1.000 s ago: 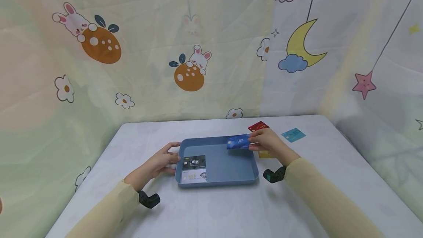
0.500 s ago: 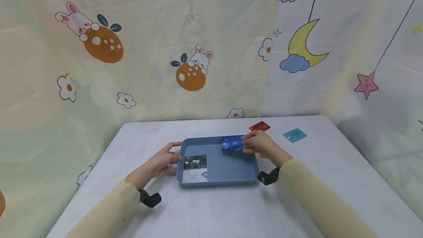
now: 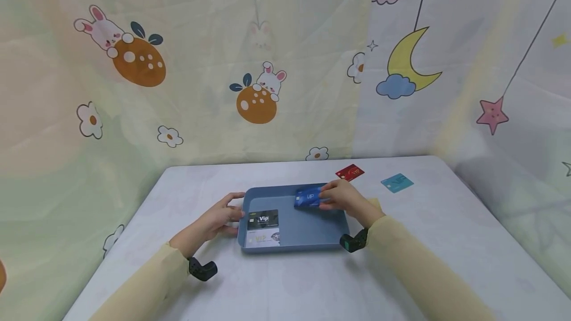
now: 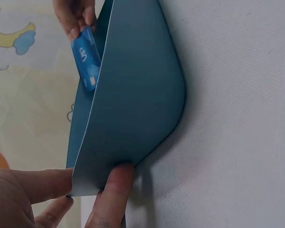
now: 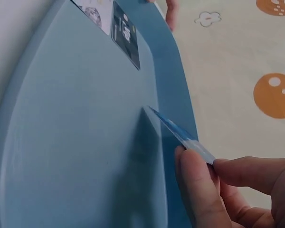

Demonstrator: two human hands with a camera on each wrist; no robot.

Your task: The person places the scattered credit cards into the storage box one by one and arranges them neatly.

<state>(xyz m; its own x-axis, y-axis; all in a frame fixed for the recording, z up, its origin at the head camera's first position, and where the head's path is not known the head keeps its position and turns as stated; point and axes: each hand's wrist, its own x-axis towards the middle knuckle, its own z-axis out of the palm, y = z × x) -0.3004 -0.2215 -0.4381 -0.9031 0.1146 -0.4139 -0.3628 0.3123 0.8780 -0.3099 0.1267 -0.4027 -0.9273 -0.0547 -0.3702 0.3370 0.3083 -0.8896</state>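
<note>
Head view: right hand (image 3: 345,199) pinches the blue card (image 3: 309,198) over the tray (image 3: 299,234), far side, long axis left-right.
Left wrist view: left hand (image 4: 47,194) grips the tray's left rim.
Right wrist view: card tilted, leading corner nearly touching the floor

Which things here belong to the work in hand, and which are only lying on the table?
In the work:
- blue card, pinched by the right hand over the tray
- blue tray, its edge held by the left hand
- black card and white card, lying in the tray

Lying about:
- red card on the table
- teal card on the table
</note>
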